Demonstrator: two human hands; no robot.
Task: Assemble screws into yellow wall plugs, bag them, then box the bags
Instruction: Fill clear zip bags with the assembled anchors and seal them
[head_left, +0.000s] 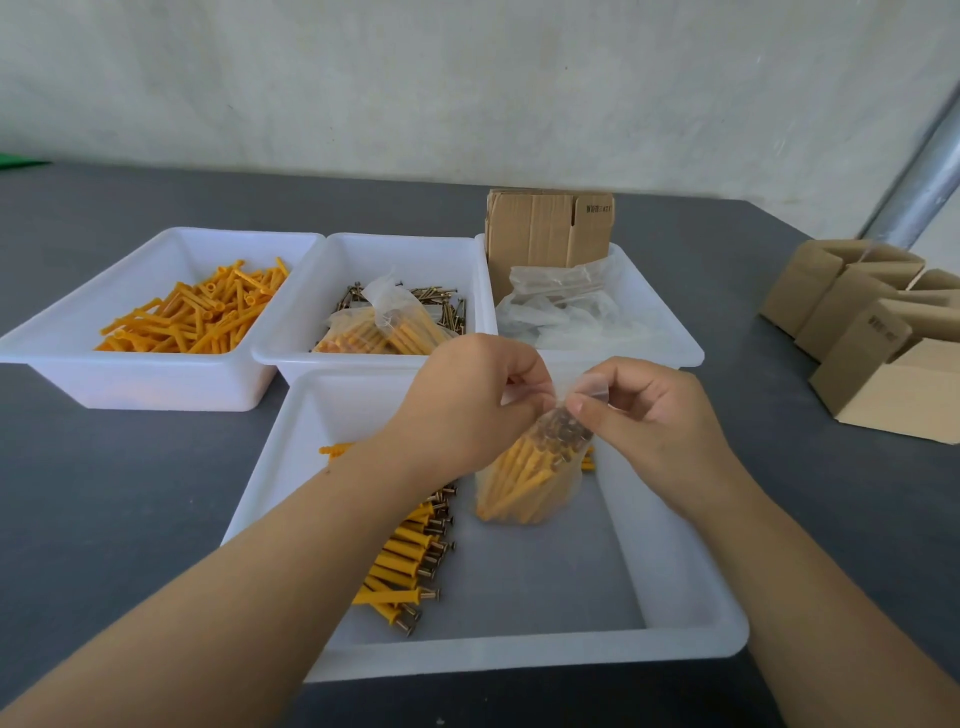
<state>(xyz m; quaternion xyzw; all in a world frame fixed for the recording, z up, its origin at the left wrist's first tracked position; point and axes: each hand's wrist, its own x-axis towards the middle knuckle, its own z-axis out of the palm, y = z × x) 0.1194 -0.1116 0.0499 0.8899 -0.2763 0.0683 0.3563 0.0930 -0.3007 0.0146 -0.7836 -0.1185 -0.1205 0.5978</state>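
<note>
A clear plastic bag (530, 473) filled with yellow wall plugs with screws in them hangs above the near white tray (675, 571). My left hand (467, 400) and my right hand (644, 415) both pinch the bag's top edge. Assembled plugs with screws (410, 561) lie in a pile at the left of this tray, partly hidden by my left forearm. Another filled bag (384, 327) lies on loose screws (447, 306) in the middle back tray (337, 254).
The back left tray (130, 291) holds loose yellow plugs (208, 312). The back right tray (670, 332) holds empty clear bags (566, 301) and flat cardboard boxes (545, 228). Several folded cardboard boxes (883, 332) stand at the table's right. A metal pole (924, 182) leans at far right.
</note>
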